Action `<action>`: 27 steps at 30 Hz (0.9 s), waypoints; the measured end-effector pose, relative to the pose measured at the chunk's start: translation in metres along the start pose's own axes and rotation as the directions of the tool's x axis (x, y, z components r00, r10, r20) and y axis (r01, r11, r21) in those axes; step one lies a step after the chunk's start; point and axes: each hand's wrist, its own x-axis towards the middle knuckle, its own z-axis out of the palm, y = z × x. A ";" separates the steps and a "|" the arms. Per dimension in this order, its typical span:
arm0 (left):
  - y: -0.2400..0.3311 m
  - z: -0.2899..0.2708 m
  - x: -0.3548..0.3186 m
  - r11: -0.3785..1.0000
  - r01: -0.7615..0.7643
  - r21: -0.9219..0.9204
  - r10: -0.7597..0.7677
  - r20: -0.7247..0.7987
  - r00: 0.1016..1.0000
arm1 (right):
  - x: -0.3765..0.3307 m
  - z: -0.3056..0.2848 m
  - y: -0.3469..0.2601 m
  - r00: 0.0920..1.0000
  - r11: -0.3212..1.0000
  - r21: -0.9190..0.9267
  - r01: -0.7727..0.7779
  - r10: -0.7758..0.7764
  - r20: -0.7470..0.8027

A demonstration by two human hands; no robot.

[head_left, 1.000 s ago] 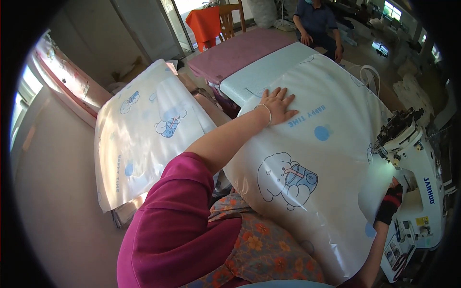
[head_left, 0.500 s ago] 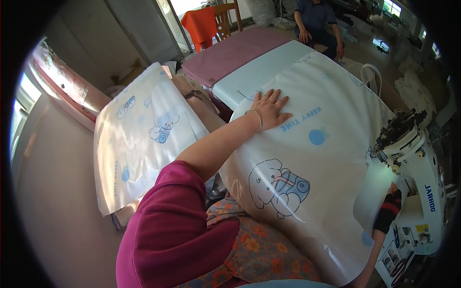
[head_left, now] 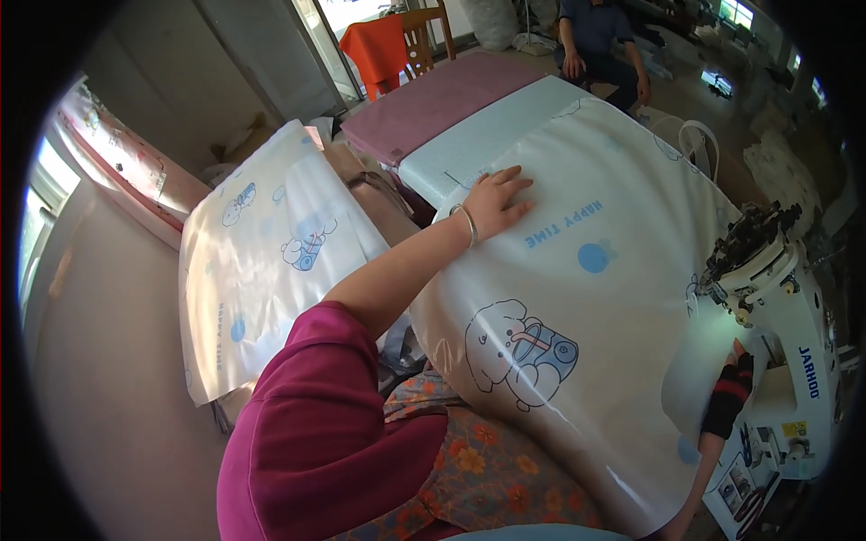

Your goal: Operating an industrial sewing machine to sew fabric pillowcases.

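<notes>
A large glossy white plastic sheet (head_left: 613,361) with blue and pink cartoon puppy prints spreads over my lap and the table. My left hand (head_left: 496,207) rests palm down on its far left part, fingers loosely bent and slightly apart, gripping nothing. A bracelet circles that wrist. At the right, my right hand (head_left: 741,365), in a black fingerless glove with a red band, is beside the sheet's right edge, under the lit head of a white sewing machine (head_left: 794,334). Its fingers are mostly hidden, so their hold cannot be made out.
Another printed plastic sheet (head_left: 262,261) lies over a pile at my left. Beyond the work are a pale tabletop (head_left: 478,135) and a folded pink cloth or pad (head_left: 451,99). A chair (head_left: 419,41) with an orange cloth stands behind. Another person (head_left: 600,45) sits at the far right.
My left hand has drawn slightly back and left, its fingers less spread than before. The sheet has shifted slightly left. My right hand stays by the machine.
</notes>
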 end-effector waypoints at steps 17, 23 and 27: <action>-0.048 -0.002 -0.146 -0.181 0.336 -0.924 -0.564 0.378 0.734 | -0.037 -0.027 -0.026 1.000 0.996 0.087 -0.025 0.026 -0.003; -0.048 -0.050 -0.125 0.127 0.222 -0.967 -0.618 0.098 0.780 | -0.053 -0.042 -0.048 1.000 0.994 0.109 -0.024 0.025 -0.005; -0.054 -0.077 -0.104 0.483 0.147 -0.863 -0.548 -0.168 0.819 | -0.061 -0.046 -0.067 1.000 0.991 0.131 -0.016 0.016 0.000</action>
